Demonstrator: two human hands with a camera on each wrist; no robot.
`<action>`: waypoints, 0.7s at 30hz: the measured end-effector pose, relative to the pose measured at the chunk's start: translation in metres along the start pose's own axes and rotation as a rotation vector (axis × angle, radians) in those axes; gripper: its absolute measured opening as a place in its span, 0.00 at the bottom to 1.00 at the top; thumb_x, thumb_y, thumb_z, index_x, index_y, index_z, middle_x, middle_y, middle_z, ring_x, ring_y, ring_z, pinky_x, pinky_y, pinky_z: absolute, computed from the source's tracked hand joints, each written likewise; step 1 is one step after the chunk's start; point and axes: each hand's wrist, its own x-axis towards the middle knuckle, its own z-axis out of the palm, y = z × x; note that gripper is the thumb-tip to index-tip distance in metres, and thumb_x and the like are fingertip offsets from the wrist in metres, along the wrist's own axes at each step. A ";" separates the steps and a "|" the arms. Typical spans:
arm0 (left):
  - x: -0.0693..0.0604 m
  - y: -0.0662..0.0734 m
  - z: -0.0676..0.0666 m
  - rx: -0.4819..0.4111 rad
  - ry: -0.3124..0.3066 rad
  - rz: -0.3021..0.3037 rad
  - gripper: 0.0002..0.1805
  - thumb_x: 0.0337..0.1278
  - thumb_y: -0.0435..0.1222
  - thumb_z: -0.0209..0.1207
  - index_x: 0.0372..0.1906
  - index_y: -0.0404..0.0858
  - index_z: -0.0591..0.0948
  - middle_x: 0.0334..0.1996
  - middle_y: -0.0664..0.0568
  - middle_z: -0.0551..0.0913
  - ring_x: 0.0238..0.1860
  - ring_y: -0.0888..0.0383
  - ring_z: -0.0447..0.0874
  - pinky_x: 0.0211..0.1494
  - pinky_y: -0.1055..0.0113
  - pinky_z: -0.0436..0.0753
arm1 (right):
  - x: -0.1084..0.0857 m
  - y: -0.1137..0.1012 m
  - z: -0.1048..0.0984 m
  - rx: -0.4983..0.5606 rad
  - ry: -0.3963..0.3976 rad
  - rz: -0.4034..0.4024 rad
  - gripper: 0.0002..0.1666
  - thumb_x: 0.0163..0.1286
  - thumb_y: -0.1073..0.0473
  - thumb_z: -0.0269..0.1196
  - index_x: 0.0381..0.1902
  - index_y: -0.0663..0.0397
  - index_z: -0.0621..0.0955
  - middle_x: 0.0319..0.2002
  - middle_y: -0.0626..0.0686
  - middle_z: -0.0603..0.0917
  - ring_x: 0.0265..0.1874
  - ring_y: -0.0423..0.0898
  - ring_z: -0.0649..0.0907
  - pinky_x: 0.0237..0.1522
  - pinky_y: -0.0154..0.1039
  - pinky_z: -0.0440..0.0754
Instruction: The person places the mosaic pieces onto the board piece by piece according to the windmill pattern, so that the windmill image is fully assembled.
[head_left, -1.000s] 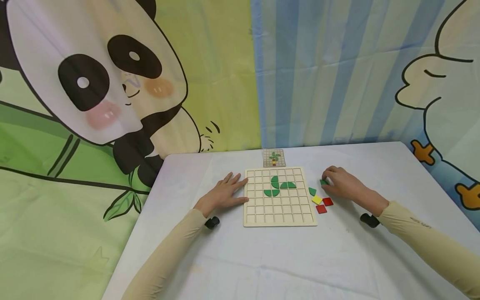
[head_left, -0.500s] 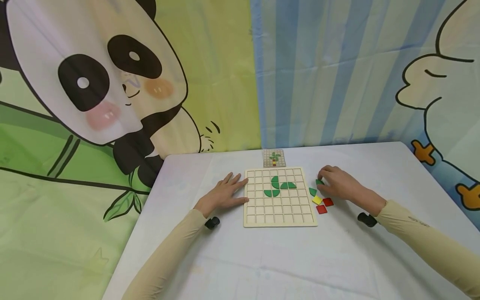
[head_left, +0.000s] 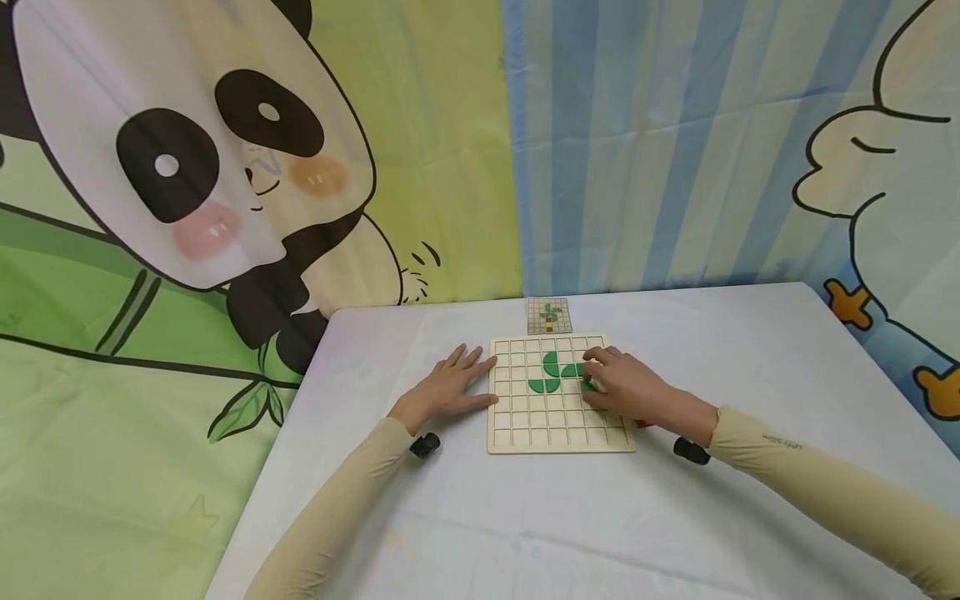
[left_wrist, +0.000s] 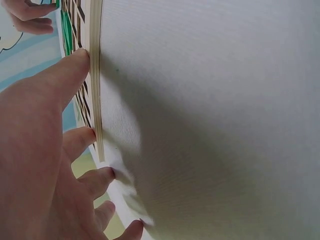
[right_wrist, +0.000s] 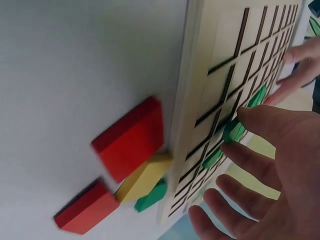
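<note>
While my left hand [head_left: 447, 383] lies spread along the left edge of the wooden grid board [head_left: 560, 421], thumb and index fingertip against its rim, it is likely there to keep the board from sliding. My right hand [head_left: 630, 385] is over the board's right side, pinching a small green tile [right_wrist: 234, 130] between thumb and index finger, its other fingers loosely bent and held apart; I take so light a grip to suit a thin, flat piece. That tile sits right at my fingertips, just nearer me than one pair of the quarter-round green tiles [head_left: 552, 363] laid in the cells; whether it touches the grid I cannot tell. Just off the board's right edge, below my palm, lie two red squares [right_wrist: 132, 137], a yellow square [right_wrist: 145, 177] and a loose green tile [right_wrist: 151, 196], presumably put there for easy reach. Beyond the far edge, the printed pattern card [head_left: 549, 317] probably lies where I can glance at it.
</note>
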 end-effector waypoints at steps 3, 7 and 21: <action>0.001 -0.001 0.001 0.002 -0.003 -0.001 0.46 0.62 0.71 0.49 0.81 0.60 0.52 0.82 0.52 0.46 0.83 0.46 0.32 0.80 0.40 0.51 | 0.004 -0.008 0.004 -0.024 0.014 -0.015 0.16 0.67 0.49 0.70 0.46 0.53 0.84 0.60 0.61 0.78 0.58 0.59 0.78 0.51 0.56 0.80; 0.001 -0.001 0.001 0.010 -0.006 -0.001 0.46 0.62 0.71 0.48 0.81 0.60 0.51 0.82 0.52 0.46 0.83 0.46 0.32 0.80 0.40 0.51 | 0.008 -0.012 0.007 -0.043 0.034 -0.002 0.18 0.66 0.48 0.70 0.46 0.53 0.84 0.60 0.60 0.79 0.57 0.59 0.78 0.51 0.57 0.80; 0.000 0.000 -0.001 -0.023 -0.006 -0.001 0.46 0.63 0.70 0.50 0.81 0.59 0.53 0.82 0.51 0.46 0.83 0.45 0.32 0.80 0.39 0.49 | 0.009 -0.010 0.008 0.014 0.078 -0.011 0.13 0.68 0.53 0.69 0.45 0.54 0.85 0.58 0.61 0.80 0.55 0.59 0.79 0.49 0.56 0.81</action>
